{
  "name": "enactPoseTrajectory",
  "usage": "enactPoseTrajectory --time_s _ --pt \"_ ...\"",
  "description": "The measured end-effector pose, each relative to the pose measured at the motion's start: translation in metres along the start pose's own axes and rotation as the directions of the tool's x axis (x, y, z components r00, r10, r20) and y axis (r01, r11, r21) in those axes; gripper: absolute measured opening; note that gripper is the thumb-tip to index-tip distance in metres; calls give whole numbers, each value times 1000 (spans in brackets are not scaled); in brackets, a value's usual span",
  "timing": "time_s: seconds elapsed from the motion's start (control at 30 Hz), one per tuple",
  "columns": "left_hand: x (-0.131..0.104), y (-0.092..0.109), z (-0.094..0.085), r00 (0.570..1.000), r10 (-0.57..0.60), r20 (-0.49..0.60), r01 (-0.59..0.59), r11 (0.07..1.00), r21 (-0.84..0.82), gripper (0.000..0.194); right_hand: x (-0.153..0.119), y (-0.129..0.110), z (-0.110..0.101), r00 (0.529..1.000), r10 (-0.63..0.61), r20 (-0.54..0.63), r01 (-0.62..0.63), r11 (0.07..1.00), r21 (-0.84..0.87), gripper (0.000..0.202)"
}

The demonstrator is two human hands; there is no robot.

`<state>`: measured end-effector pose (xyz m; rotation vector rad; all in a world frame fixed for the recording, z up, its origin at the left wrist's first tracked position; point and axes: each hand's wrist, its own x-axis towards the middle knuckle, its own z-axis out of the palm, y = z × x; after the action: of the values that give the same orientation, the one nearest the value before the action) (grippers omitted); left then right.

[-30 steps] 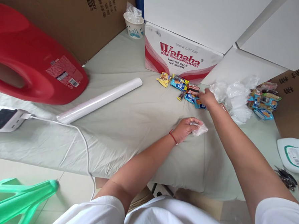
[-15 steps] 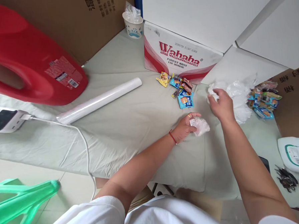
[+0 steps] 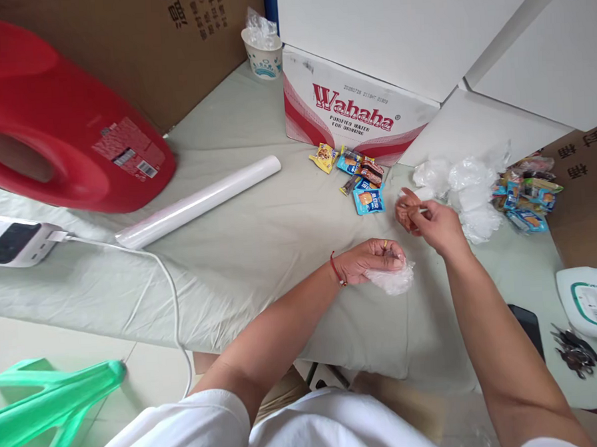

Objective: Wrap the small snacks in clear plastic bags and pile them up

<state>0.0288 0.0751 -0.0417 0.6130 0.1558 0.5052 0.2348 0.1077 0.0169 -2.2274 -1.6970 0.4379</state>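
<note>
My left hand is closed on a crumpled clear plastic bag, low over the cloth-covered table. To its upper right, my right hand pinches a small reddish-brown packet whose exact kind I cannot make out. Just beyond that hand lie several crumpled clear plastic bundles. A small group of wrapped snacks, blue, brown and yellow, rests left of the packet. More wrapped snacks are heaped at the far right, beside the bundles.
A Wahaha carton stands behind the snacks, near a paper cup with plastic in it. A white roll, red jug and power strip with a cable are on the left. At right are a phone and white bottle.
My right hand has drawn back slightly from the plastic bundles and now holds the reddish-brown packet. My left hand has turned and lowered a little, still holding its bag.
</note>
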Motion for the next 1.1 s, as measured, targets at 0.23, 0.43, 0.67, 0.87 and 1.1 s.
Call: enactPoseTrajectory --time_s 0.23,0.43,0.67,0.87,1.1 --pt "6 -3 -2 997 -26 -69 31 997 70 52 49 -57 28 976 -183 -120 218 765 606 44" --pt "15 0 -13 906 265 -329 -252 964 85 48 -25 -16 16 995 -24 -95 91 572 815 48" --pt "18 -7 -15 776 452 -440 -272 869 413 62 -93 33 65 999 -19 -39 43 507 861 49" --pt "16 -5 -15 882 271 -385 -161 943 293 60 -90 40 76 991 99 -88 40 411 911 33" --pt "13 -5 -14 913 302 -274 -123 845 521 45 -100 39 73 987 82 -138 78 507 858 32"
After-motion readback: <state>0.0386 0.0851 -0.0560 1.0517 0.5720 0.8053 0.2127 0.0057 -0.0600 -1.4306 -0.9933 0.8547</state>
